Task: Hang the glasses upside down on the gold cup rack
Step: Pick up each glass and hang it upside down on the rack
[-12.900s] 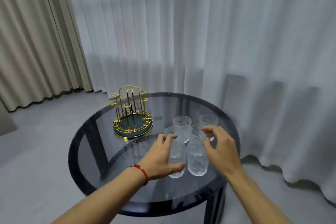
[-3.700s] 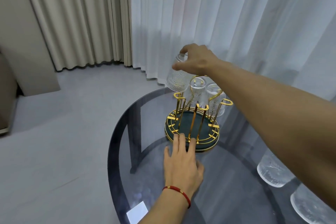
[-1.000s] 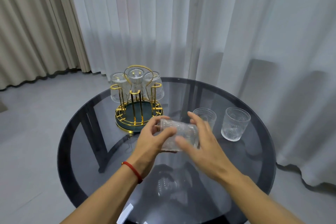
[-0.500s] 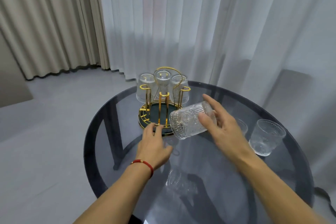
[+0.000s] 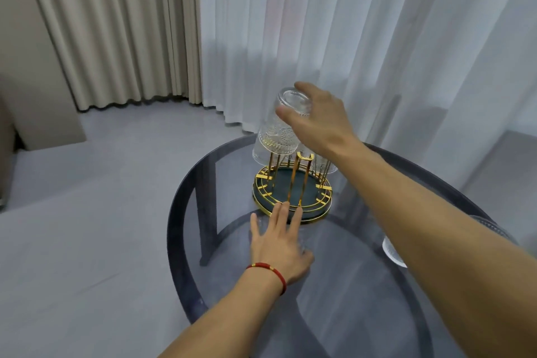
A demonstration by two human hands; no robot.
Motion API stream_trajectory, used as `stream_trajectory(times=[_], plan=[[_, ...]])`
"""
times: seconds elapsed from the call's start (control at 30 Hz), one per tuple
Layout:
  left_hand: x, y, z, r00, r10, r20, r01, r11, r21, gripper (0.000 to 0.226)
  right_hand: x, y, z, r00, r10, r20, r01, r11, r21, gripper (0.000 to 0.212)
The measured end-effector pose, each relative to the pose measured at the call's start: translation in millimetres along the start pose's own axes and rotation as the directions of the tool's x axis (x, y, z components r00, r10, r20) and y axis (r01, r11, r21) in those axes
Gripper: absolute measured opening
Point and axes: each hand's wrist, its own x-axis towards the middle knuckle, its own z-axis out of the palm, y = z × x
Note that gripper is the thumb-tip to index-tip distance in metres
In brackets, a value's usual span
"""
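The gold cup rack [image 5: 292,192], with a dark green round base, stands on the far part of the round glass table [image 5: 334,276]. My right hand [image 5: 318,119] grips a clear patterned glass [image 5: 279,128] by its base, mouth down, over the rack's front left pegs. My left hand [image 5: 280,244] lies flat on the table with fingers spread, fingertips touching the rack's base rim. Other glasses hang on the rack behind my right hand and are mostly hidden. One upright glass [image 5: 392,253] shows under my right forearm.
Sheer white curtains [image 5: 348,38] hang close behind the table, beige curtains [image 5: 122,26] to the left. Grey floor [image 5: 87,212] lies left of the table. The table's dark rim [image 5: 174,229] curves near my left forearm.
My right hand has turned the glass from sideways to mouth down and lifted it over the rack. My left hand has slid forward until its fingertips touch the rack's base.
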Motion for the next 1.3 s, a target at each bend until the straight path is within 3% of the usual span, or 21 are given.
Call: stream_trajectory(times=[0.2, 0.53, 1.03, 1.3], plan=[[0, -4, 1, 0.999, 0.02, -0.039, -0.02, 1.0, -0.014, 0.08, 3, 15, 32, 0.999, 0.01, 0.036, -0.006, 0.994, -0.113, 0.07], [-1, 7, -8, 0.992, -0.01, -0.129, 0.01, 1.0, -0.002, 0.075, 5, 31, 53, 0.997, 0.058, 0.056, -0.049, 0.986, -0.156, 0.065], [-2, 9, -5, 0.988, -0.019, -0.154, 0.014, 0.999, -0.029, 0.074, -19, 24, 60, 0.987, 0.079, 0.139, -0.017, 0.916, -0.402, 0.063], [-1, 24, -7, 0.992, -0.087, -0.095, 0.083, 0.995, -0.051, 0.077, -102, 65, 15, 0.973, -0.145, -0.179, 0.095, 0.96, -0.262, 0.029]])
